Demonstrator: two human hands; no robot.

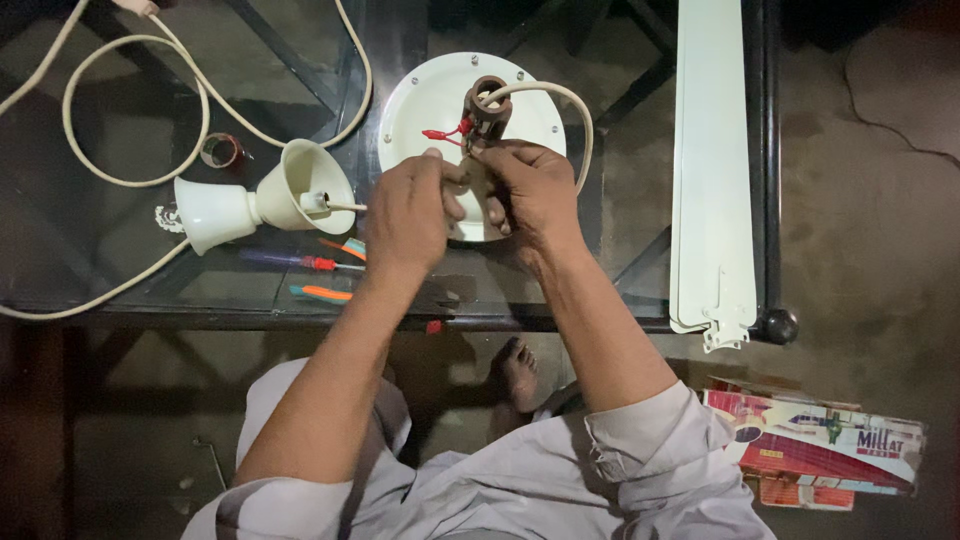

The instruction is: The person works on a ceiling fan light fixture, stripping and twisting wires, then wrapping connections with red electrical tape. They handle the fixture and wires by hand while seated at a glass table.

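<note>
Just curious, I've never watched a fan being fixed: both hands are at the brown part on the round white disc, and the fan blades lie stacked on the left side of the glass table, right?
Not quite. The head view shows the fan blades stacked on the right side of the glass table, not the left. Both the left hand and right hand are indeed at the brown part on the round white disc.

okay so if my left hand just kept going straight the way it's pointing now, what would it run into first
Most likely the brown rod end with the red wires, standing on the round white fan motor housing. Your left hand points up and slightly right toward it, already almost touching beside your right hand; depth is unclear.
</note>
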